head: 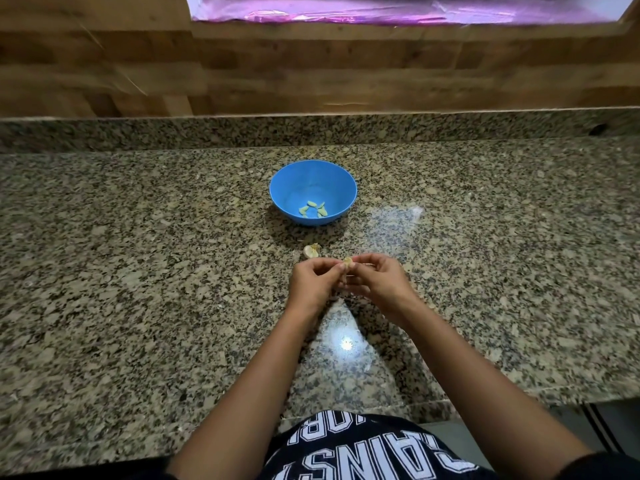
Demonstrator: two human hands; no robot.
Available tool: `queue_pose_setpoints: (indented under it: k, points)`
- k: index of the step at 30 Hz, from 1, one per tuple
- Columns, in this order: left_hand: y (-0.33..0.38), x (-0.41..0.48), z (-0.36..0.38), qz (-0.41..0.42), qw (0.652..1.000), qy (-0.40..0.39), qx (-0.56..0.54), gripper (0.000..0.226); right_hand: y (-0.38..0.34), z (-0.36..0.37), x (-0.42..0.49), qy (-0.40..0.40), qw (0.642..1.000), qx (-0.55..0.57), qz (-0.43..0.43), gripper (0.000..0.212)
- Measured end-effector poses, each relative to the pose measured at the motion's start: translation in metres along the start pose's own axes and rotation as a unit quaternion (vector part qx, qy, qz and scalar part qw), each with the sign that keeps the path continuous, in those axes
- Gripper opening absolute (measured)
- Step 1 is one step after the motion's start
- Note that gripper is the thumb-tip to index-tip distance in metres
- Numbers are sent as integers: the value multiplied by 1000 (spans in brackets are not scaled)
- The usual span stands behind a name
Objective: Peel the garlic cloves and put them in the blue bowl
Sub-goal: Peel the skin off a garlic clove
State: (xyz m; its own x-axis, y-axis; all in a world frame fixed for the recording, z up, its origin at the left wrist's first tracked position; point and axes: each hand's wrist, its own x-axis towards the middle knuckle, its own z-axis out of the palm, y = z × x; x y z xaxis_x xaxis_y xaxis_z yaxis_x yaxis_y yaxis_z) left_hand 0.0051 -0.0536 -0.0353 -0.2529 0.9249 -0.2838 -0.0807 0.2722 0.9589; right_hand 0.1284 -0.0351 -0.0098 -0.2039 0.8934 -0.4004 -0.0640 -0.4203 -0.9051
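Note:
A blue bowl [312,188] stands on the granite counter, straight ahead of my hands, with several peeled garlic cloves [313,209] lying in its bottom. Between the bowl and my hands lies the rest of a garlic bulb [311,250] in its papery skin. My left hand [313,282] and my right hand [375,280] meet just above the counter. Both pinch one small garlic clove [347,261] between their fingertips. Most of that clove is hidden by my fingers.
The speckled granite counter [138,271] runs wide to both sides, with a raised granite lip [311,131] and a wooden wall behind it. The counter's front edge [519,398] lies close to my body. A lamp's glare [346,344] shines between my forearms.

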Motion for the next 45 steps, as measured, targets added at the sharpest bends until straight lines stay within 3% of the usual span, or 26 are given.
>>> queue_pose_setpoints:
  k: [9, 18, 25, 33, 42, 45]
  points:
    - [2, 0, -1, 2, 1000, -2, 1, 3, 2, -2, -1, -1, 1000, 10, -18, 3]
    - [4, 0, 2, -21, 1000, -7, -19, 11, -1, -5, -2, -11, 996, 85, 39, 8]
    - [-1, -1, 7, 5, 997, 36, 63, 9, 1, 1, 0, 26, 1000, -4, 3, 15]
    - [5, -3, 7, -9, 998, 36, 59, 9, 1, 0, 2, 52, 998, -27, -17, 10]
    - [-2, -1, 8, -29, 996, 49, 67, 16, 1, 3, 2, 70, 982, 173, 34, 14]
    - [-5, -2, 5, -11, 988, 45, 148, 14, 4, -3, 4, 91, 976, 192, 39, 18]
